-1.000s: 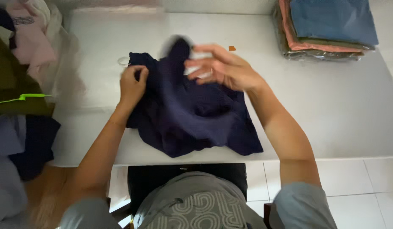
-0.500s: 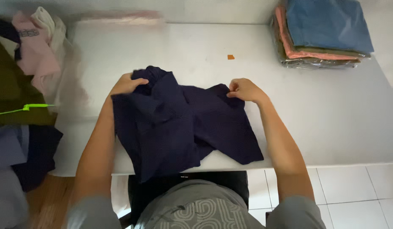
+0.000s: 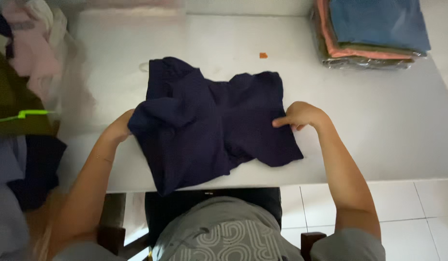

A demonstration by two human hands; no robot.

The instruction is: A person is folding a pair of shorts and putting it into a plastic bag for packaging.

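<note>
A dark navy garment lies crumpled and partly spread on the white table, its lower edge hanging over the near side. My left hand is at the garment's left edge, fingers tucked under the cloth and gripping it. My right hand rests on the garment's right side, fingers pinching the fabric and pressing it to the table.
A stack of folded clothes, blue on top of orange and olive, sits at the back right in clear wrap. A heap of loose clothes lies at the left. A small orange scrap lies behind the garment. White floor tiles show below.
The garment was lifted and shaken a second ago, then laid down. Both hands have since slid toward me along its left and right edges, spreading it wider.
</note>
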